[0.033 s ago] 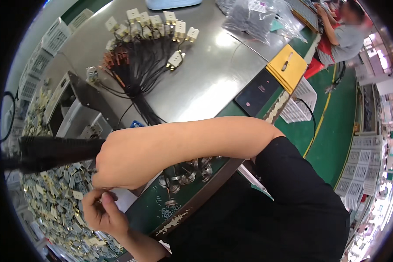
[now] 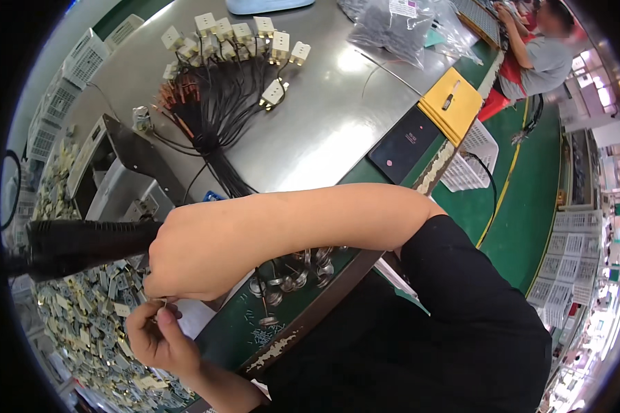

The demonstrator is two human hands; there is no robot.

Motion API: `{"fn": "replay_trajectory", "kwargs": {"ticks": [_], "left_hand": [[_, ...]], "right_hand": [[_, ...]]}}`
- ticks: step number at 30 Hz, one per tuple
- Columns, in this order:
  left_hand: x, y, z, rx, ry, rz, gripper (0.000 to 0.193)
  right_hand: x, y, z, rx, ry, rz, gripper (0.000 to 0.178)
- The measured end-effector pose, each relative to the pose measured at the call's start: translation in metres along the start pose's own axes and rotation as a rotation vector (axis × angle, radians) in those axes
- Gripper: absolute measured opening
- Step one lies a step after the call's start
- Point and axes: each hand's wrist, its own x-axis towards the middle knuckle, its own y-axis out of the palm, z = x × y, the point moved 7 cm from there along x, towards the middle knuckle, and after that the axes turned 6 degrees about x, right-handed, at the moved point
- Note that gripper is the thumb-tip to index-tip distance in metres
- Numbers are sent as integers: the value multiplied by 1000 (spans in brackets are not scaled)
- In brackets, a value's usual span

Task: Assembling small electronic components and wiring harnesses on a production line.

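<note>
My right forearm crosses the view from the right. My right hand (image 2: pixel 196 255) is closed around the lower end of a black electric screwdriver (image 2: pixel 89 246); the back of the hand hides its fingers and the tool's tip. Just below it, my left hand (image 2: pixel 162 339) is closed in a pinch, with a small metallic piece (image 2: pixel 163 301) showing at the fingertips, too small to name. Under and beyond the hands is a large heap of small grey and cream parts (image 2: pixel 83 316). Small screws (image 2: pixel 263 335) and round metal parts on stems (image 2: pixel 295 279) lie on the green mat beside my forearm.
A tied bundle of black cables (image 2: pixel 217 124) with cream sockets (image 2: pixel 280 45) lies on the metal tabletop (image 2: pixel 317 138). A dark phone (image 2: pixel 403 146), yellow notebook (image 2: pixel 455 103) and plastic bag of parts (image 2: pixel 389 31) are right. A person (image 2: pixel 541 55) sits far right.
My left fingertips have risen slightly toward my right hand, and the metallic piece shows more clearly. The screwdriver's upper end has tilted slightly downward. The whole view has shifted a little left.
</note>
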Motion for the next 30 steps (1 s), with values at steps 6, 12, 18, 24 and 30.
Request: {"fn": "replay_trajectory", "kwargs": {"ticks": [6,12,18,24,30], "left_hand": [[3,8,40,-332,-157,155,28],[0,-3,49,-346,-200,108,27],[13,20,41,-86,-232,205,26],[-1,48,25,-788,-401,495,29],[-2,58,13,-1090,-404,556,30]], "right_hand": [[-11,8,-5,18,-3,-139,15],[1,5,-11,42,-8,-116,14],[-6,-9,-9,80,-20,-212,12],[-1,-14,-7,369,-21,-161,14],[-2,-17,-12,447,89,-143,11]]}}
